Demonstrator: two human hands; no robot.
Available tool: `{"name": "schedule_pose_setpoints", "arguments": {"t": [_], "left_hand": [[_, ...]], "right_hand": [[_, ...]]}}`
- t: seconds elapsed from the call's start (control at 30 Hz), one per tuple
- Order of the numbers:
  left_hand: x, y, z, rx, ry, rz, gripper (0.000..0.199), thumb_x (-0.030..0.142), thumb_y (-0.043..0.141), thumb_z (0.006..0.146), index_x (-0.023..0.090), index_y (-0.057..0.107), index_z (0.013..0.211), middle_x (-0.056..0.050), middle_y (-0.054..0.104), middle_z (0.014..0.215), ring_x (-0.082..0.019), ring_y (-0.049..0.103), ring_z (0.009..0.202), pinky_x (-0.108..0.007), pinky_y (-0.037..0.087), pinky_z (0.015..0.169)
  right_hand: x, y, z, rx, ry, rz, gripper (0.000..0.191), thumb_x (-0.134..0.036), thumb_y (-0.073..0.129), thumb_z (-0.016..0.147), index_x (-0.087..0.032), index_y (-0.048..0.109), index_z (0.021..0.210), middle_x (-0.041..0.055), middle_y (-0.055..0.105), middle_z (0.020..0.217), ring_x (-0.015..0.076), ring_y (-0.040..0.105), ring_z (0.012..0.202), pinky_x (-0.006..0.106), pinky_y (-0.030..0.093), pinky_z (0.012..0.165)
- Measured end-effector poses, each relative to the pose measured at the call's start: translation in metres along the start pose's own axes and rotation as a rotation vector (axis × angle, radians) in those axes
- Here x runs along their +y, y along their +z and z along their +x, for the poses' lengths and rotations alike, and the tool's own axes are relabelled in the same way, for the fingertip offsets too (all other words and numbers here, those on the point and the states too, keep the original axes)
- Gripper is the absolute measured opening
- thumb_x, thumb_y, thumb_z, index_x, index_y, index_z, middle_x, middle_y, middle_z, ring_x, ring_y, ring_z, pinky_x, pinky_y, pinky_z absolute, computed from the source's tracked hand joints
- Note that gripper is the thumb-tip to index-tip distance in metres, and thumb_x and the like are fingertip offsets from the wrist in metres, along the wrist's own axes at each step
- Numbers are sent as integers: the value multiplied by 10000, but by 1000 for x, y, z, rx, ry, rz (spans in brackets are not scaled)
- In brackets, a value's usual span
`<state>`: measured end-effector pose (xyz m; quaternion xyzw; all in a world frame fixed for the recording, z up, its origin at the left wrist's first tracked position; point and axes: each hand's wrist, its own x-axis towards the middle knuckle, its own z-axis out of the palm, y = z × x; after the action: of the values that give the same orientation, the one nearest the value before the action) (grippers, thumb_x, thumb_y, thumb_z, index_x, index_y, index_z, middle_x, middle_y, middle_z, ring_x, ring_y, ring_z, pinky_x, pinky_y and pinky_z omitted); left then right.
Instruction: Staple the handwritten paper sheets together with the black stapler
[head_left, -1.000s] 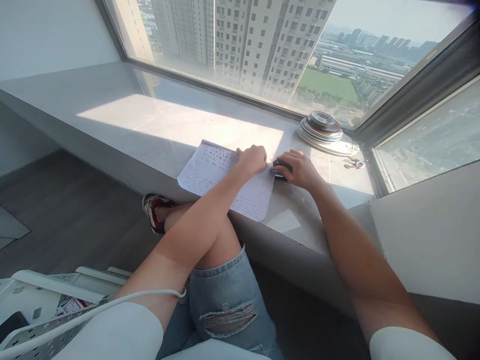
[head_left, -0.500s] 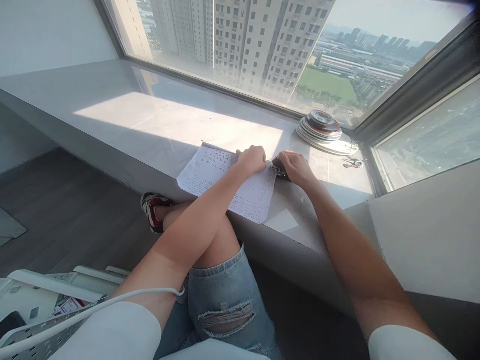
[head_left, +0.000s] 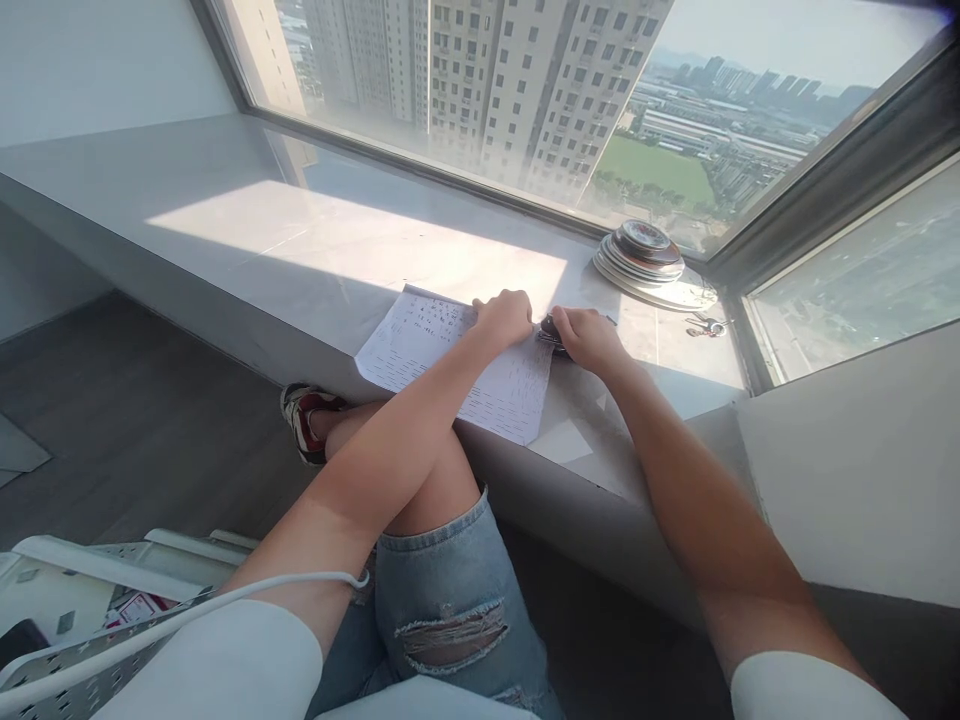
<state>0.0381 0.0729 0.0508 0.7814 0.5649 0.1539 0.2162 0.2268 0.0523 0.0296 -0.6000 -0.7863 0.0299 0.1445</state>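
Handwritten sheets of paper [head_left: 409, 350] lie on the window sill, their near edge at the sill's front edge. My left hand [head_left: 505, 318] rests on the sheets near their far right corner, fingers curled and gripping that edge. In my right hand [head_left: 589, 338] is a dark stapler [head_left: 551, 333], its front end on the right corner of the sheets. The thumb lies on top of the stapler, and the palm hides most of its body.
A stack of plates [head_left: 641, 260] and a bunch of keys [head_left: 705, 325] are on the sill by the window corner. A small white paper piece [head_left: 561, 442] lies right of the sheets. At the lower left is a white perforated cart [head_left: 97, 590].
My right hand has pressed down slightly, and the stapler's top now sits lower and closer to its base. The left hand and the sheets stay in place.
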Motion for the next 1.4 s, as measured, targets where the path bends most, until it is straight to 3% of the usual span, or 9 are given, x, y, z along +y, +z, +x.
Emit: {"name": "schedule_pose_setpoints", "arguments": {"t": [0.13, 0.43, 0.6, 0.8, 1.0, 1.17, 1.4], "left_hand": [[0, 0, 0, -1, -3, -6, 156, 118, 730, 954, 186, 784, 825, -106, 765, 924, -345, 692, 1102, -689, 338, 1196], [-1, 0, 1, -7, -7, -15, 209, 39, 674, 914, 186, 806, 844, -107, 767, 911, -336, 695, 1080, -688, 346, 1181], [-3, 1, 2, -4, -16, -40, 247, -3, 643, 893, 184, 791, 829, -104, 759, 924, -328, 692, 1042, -671, 348, 1158], [1, 6, 5, 251, 72, -180, 225, 62, 578, 995, 189, 760, 954, -120, 748, 1163, -294, 663, 1099, -534, 436, 1075], [8, 7, 4, 162, 163, -375, 300, 319, 591, 1105, 191, 754, 888, -107, 771, 1045, -268, 692, 1031, -452, 483, 1049], [7, 5, 1, 132, 185, -435, 227, 308, 668, 1024, 194, 798, 877, -99, 773, 942, -257, 700, 1018, -362, 546, 953], [9, 1, -4, 101, 124, -433, 284, 283, 665, 993, 174, 749, 745, -56, 658, 689, -207, 660, 821, -294, 556, 802]], "right_hand": [[-4, -2, 0, -31, 11, -55, 523, -480, 220, 1148, -223, 441, 750, 96, 655, 793, 255, 611, 762, 341, 276, 644], [-11, -2, 1, -69, -6, -227, 511, -395, 259, 1146, -199, 630, 856, 99, 720, 876, 237, 591, 726, 339, 238, 651], [-14, -3, 1, -97, -6, -263, 515, -372, 246, 1152, -194, 656, 896, 109, 735, 899, 242, 601, 736, 335, 232, 647], [-16, -6, 1, -105, 11, -262, 530, -384, 242, 1159, -197, 672, 914, 122, 751, 931, 267, 642, 783, 336, 269, 671], [-16, -6, 1, -125, 12, -229, 629, -469, 188, 1172, -189, 676, 890, 129, 743, 900, 270, 659, 769, 342, 295, 673], [-14, -4, 4, -142, 22, -273, 612, -467, 229, 1161, -178, 694, 886, 147, 751, 917, 294, 681, 796, 351, 313, 675], [-17, -4, 5, -148, 28, -295, 590, -422, 249, 1150, -183, 725, 896, 146, 767, 957, 295, 690, 829, 354, 348, 710]]}}
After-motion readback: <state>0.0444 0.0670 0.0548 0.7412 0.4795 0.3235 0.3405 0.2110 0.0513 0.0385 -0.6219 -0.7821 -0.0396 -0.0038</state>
